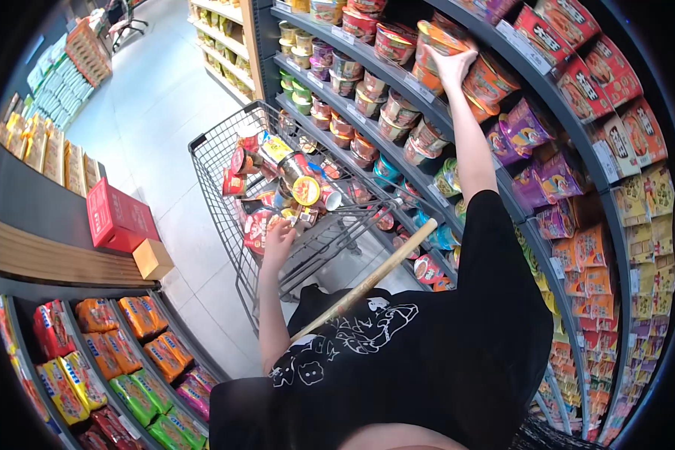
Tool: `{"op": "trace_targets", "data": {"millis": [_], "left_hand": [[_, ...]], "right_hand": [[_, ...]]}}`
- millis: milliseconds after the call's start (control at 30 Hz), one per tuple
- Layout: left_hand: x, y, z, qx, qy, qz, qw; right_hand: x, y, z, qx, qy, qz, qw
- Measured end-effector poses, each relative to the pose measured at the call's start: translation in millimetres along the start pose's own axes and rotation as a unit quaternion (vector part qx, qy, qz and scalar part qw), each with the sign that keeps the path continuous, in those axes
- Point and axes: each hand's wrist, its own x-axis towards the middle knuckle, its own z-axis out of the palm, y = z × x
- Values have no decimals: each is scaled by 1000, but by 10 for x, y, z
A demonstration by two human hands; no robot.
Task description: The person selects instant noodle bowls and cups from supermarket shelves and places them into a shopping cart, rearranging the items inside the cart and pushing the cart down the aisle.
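Gripping the orange tub (448, 37) at the shelf (382, 62), right of the cart (199, 139), with the right hand (451, 66), the nearer one; holding the left hand (279, 240), fingers curled, beside the cart's cups (306, 190); cannot tell whether gripping any.

An orange tub (441, 36) shines like glossy plastic above the smooth shelf edge (382, 62); the cart (196, 141) is metal wire, its near-edge bar (367, 280) wood-like, the shirt (435, 360) matt cloth.

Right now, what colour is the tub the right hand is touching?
The tub at the right hand is mainly orange, seen in the head view.
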Motion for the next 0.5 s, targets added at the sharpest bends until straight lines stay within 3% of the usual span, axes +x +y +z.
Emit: {"op": "trace_targets", "data": {"millis": [133, 233, 333, 367, 400, 433, 467, 500], "left_hand": [[-3, -77, -34, 60, -2, 2, 998], [55, -192, -59, 130, -4, 19, 991], [42, -165, -54, 110, 6, 11, 994], [40, -174, -55, 94, 15, 14, 995], [49, -177, -58, 79, 28, 18, 996], [68, -161, -61, -7, 37, 3, 999], [134, -165, -98, -93, 48, -5, 995], [249, -245, -164, -92, 68, -15, 993]], "right_hand": [[74, 111, 108, -27, -12, 102, 994], [74, 121, 125, -70, -16, 52, 996], [-290, -114, 169, -70, 13, 10, 997], [-511, -340, 95, -26, -21, -35, 999], [-819, -619, 28, 7, -86, -22, 996], [-1182, -908, -83, 48, -158, -36, 986], [-1548, -1280, -229, 139, -258, 23, 956], [-2001, -1378, -296, 155, -310, -26, 937]]}}
